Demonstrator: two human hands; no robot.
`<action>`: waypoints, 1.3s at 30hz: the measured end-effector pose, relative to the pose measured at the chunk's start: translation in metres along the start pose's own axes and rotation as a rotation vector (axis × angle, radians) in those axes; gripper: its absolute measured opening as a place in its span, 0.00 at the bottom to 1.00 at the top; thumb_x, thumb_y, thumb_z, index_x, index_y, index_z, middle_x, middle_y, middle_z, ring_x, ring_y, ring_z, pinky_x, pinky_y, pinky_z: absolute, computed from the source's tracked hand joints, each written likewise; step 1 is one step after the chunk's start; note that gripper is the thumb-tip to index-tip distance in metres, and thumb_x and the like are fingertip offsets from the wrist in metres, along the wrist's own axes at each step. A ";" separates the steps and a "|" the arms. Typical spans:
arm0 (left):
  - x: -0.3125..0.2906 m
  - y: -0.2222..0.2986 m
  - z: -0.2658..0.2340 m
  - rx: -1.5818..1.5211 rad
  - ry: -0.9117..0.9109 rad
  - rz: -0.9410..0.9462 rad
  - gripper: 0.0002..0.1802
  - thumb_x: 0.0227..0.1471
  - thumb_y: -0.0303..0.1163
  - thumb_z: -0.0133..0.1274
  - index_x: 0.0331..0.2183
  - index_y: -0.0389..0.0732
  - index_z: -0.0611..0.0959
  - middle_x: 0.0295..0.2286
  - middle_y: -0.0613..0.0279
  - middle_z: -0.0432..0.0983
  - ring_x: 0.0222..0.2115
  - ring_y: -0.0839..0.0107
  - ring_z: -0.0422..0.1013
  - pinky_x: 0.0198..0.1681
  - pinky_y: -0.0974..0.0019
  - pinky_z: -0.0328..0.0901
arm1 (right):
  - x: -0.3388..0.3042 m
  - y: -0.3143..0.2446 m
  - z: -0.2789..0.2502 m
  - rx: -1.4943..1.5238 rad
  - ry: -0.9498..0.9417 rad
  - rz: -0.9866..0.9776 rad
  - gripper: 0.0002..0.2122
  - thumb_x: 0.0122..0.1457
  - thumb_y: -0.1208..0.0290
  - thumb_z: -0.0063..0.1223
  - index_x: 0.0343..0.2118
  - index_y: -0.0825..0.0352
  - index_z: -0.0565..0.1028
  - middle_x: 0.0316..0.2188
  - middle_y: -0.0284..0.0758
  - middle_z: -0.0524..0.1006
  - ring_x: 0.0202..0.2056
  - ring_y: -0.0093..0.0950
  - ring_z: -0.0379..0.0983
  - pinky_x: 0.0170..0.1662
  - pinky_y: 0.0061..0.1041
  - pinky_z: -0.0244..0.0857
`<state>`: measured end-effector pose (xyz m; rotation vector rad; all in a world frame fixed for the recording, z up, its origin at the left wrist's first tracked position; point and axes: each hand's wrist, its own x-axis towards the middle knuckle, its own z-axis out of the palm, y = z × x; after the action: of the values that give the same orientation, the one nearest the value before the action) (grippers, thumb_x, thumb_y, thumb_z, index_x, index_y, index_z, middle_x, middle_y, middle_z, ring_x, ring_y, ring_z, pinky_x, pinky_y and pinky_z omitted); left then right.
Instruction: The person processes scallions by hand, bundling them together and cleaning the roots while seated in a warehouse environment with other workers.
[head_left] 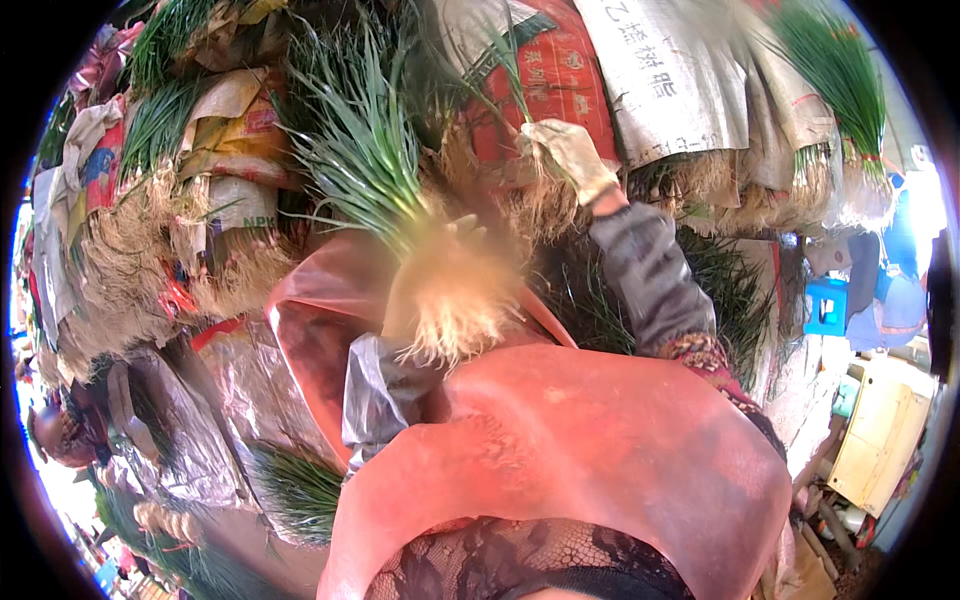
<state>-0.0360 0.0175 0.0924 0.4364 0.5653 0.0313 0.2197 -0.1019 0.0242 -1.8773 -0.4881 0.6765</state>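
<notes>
Head view: printed writing shows mainly on the sacks. A red sack point(555, 95) beyond the right hand point(568, 158) carries lines of pale yellowish characters, partly covered. Beside it, a white sack point(668, 75) has a column of large dark characters and a smaller line along its lower edge. At the left, a pale sack point(240, 205) bears green capital letters near its lower edge, and a yellow sack point(250, 125) above it has red print too small to make out.

The big bunch point(375, 165) of long green leaves is in front of the person, tilted, leaves up to the left and pale roots down toward the red apron point(600, 430). The left hand point(408, 290) is wrapped around its lower part; blur and the roots hide most of the fingers, so their exact placing cannot be told. The right hand, in a pale glove, is up and to the right of that bunch, apart from it, its fingers pinched narrow on a thin sprig point(512, 75) whose leaves rise above the glove; stringy roots hang just below the fingers.

Around the hands lie rooty piles of similar greens: one pile point(130, 250) at the left, another loose bunch point(295, 490) at the lower left. A tied bunch point(835, 80) stands at the upper right, above a blue stool point(827, 305) and a yellow box point(880, 430).
</notes>
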 end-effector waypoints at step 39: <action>0.004 -0.004 -0.038 -0.069 -0.282 -0.130 0.19 0.51 0.36 0.52 0.42 0.34 0.75 0.34 0.57 0.77 0.32 0.68 0.74 0.37 0.65 0.72 | -0.063 0.032 0.057 -0.736 0.008 -0.254 0.21 0.59 0.54 0.48 0.52 0.60 0.70 0.44 0.43 0.75 0.45 0.42 0.73 0.47 0.35 0.68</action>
<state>-0.0529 0.0297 0.0602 0.3290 0.3123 -0.1328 0.1357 -0.1132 -0.0078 -2.4305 -1.0548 0.3315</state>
